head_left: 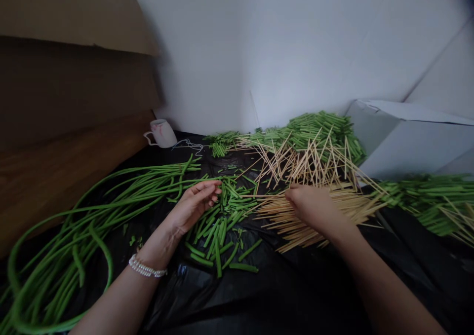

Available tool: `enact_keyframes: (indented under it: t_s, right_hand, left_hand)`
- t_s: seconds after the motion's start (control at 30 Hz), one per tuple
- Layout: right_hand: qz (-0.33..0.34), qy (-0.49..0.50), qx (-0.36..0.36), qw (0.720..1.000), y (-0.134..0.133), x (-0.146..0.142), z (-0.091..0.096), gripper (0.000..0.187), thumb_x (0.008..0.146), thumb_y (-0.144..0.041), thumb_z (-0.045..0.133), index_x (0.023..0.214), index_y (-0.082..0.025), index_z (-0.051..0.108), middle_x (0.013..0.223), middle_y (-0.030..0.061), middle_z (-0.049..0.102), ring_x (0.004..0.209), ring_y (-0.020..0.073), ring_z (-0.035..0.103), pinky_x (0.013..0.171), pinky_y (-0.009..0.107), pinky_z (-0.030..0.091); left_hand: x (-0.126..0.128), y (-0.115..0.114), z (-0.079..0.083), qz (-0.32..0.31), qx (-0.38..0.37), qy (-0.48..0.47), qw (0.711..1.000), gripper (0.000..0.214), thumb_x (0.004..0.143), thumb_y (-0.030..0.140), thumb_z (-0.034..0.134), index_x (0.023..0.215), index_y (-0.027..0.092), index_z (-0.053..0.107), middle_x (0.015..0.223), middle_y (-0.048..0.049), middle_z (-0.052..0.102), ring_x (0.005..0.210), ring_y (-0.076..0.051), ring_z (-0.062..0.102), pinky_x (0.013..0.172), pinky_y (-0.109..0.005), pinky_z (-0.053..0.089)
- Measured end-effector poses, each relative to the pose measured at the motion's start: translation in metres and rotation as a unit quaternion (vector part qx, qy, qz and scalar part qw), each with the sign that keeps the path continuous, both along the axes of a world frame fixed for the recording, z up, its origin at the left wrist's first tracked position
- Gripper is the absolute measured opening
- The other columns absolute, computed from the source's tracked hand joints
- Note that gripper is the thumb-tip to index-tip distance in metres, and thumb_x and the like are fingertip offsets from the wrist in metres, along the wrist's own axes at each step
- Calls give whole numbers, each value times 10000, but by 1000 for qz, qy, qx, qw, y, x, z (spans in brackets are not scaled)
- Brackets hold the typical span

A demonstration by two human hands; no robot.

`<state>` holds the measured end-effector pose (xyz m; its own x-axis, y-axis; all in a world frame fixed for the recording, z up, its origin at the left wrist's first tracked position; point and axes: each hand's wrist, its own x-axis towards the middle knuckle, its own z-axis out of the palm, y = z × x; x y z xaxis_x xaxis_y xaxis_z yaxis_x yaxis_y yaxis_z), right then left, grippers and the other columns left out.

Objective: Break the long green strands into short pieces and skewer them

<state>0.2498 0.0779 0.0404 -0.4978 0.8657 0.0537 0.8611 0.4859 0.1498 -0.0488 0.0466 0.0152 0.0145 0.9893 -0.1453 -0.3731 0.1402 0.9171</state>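
Observation:
My right hand (313, 209) is closed on a thin bamboo skewer (261, 196) whose tip points left. Under that hand lies a broad pile of bamboo skewers (296, 230). My left hand (196, 202), with a beaded bracelet on its wrist, has its fingertips drawn together in a pinch; whatever may be between them is too small to make out. Just beside its fingers is a heap of cut green bean pieces (218, 234). Long uncut green beans (92, 202) curl along the left, passing close to my left hand.
Bundles of skewered bean pieces (322, 132) are stacked at the back, with more skewered beans (425, 199) on the right. A white mug (162, 133) stands back left near a cardboard box (74, 78). A pale box (414, 137) sits back right. Black plastic sheeting (259, 300) covers the surface.

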Motion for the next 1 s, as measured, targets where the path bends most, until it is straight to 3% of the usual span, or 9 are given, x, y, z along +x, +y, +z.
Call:
enact_keyframes:
  t_s: [0.3, 1.0]
  right_hand:
    - [-9, -46, 4, 999, 6, -7, -25, 199, 796, -39, 523, 802, -142, 694, 825, 129, 691, 683, 198, 674, 577, 262, 445]
    - [13, -77, -2, 997, 8, -7, -25, 213, 816, -72, 490, 890, -135, 680, 875, 135, 692, 764, 250, 696, 586, 289, 465]
  left_hand:
    - [-1, -2, 3, 1, 13, 0, 1000, 268, 717, 249, 779, 960, 142, 738, 812, -40, 693, 658, -70, 582, 616, -166, 464]
    - [0, -3, 1, -4, 4, -1, 1000, 301, 696, 265, 801, 958, 132, 736, 804, -37, 691, 649, -65, 585, 612, -151, 472]
